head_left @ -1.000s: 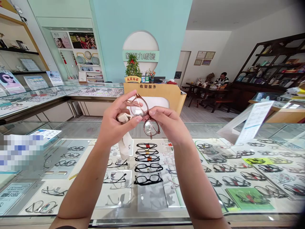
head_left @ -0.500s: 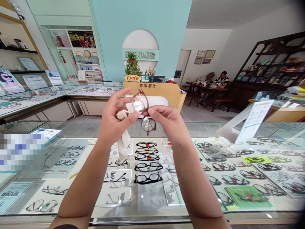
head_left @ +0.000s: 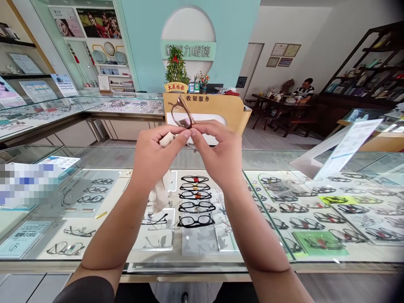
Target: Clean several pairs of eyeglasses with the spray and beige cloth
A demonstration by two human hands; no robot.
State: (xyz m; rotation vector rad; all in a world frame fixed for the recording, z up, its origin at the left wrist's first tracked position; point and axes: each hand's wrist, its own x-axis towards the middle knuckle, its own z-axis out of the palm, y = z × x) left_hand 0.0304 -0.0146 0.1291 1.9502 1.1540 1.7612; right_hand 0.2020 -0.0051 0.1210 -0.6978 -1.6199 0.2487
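A pair of brown-rimmed eyeglasses (head_left: 190, 114) is held up in front of me, above the glass display case (head_left: 164, 267). My left hand (head_left: 159, 153) pinches the frame from the left with thumb and fingers. In that same hand a cream cleaning cloth (head_left: 160, 195) is bunched, its loose end hanging below the palm. From the right, my right hand (head_left: 217, 149) grips the glasses, the two thumb tips meeting near the middle of the frame. One lens stands above the fingers; the lower lens is mostly hidden behind the hands.
Inside the case below lie a column of black eyeglasses (head_left: 196, 207) and many other frames. A white sign stand (head_left: 349, 147) leans on the right. Beyond are a wooden cashier counter (head_left: 233, 111) with a potted plant (head_left: 176, 67), and a seated person (head_left: 305, 88).
My hands have come closer together, and the left fingers have closed onto the glasses. The glasses have turned, with the lower lens now mostly covered. My view has tilted down.
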